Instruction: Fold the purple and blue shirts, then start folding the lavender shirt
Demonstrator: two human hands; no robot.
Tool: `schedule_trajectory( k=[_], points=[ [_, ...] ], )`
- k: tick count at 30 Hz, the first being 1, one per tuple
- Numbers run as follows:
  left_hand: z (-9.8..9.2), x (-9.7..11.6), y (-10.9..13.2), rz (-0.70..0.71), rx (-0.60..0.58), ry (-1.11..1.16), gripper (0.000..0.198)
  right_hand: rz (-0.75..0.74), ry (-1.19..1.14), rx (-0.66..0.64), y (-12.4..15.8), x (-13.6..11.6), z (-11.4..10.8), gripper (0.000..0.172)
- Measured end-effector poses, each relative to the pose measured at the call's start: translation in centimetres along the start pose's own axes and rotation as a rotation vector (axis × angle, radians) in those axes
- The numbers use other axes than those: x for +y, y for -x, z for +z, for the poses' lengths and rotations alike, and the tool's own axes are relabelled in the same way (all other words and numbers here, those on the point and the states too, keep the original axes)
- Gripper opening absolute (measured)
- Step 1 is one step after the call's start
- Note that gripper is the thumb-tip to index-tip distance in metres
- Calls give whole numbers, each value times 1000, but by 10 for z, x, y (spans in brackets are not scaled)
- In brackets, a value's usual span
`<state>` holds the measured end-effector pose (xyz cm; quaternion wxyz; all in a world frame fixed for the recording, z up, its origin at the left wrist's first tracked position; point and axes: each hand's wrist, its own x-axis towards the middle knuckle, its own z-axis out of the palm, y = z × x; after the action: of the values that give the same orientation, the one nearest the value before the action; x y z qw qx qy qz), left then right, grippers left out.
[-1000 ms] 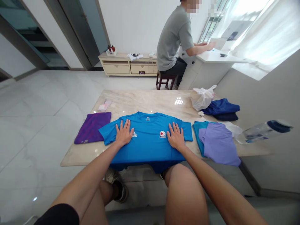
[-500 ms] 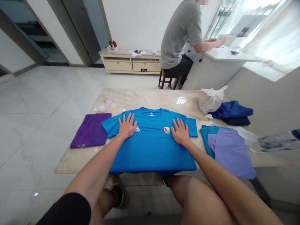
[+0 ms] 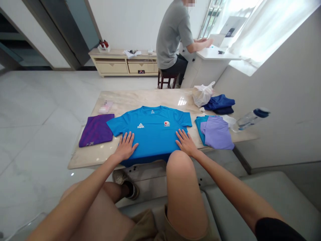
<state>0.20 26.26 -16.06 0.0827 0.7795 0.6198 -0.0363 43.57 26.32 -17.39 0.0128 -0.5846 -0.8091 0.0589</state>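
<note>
A bright blue short-sleeved T-shirt [image 3: 150,130] lies flat on the pale marble tabletop [image 3: 140,98]. The left hand [image 3: 125,146] and right hand [image 3: 186,143] are pressed open upon it, fingers spread, gripping nothing; its lower hem is partly hidden by a bare raised knee [image 3: 178,167].

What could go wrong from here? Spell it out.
The blue T-shirt hangs over the near edge of the marble table, so the left hand and right hand pressing on it could drag it off. The plastic water bottle lies near the table's right edge and might roll off.
</note>
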Motion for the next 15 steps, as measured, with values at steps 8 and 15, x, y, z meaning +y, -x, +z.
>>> schedule_trajectory(
  k=[8, 15],
  points=[
    [-57, -15, -1, -2, -47, -19, 63, -30, -108, -108, -12, 27, -48, 50],
    [-94, -79, -71, -384, 197, 75, 57, 576, -211, -8, -109, 89, -86, 34]
  ],
)
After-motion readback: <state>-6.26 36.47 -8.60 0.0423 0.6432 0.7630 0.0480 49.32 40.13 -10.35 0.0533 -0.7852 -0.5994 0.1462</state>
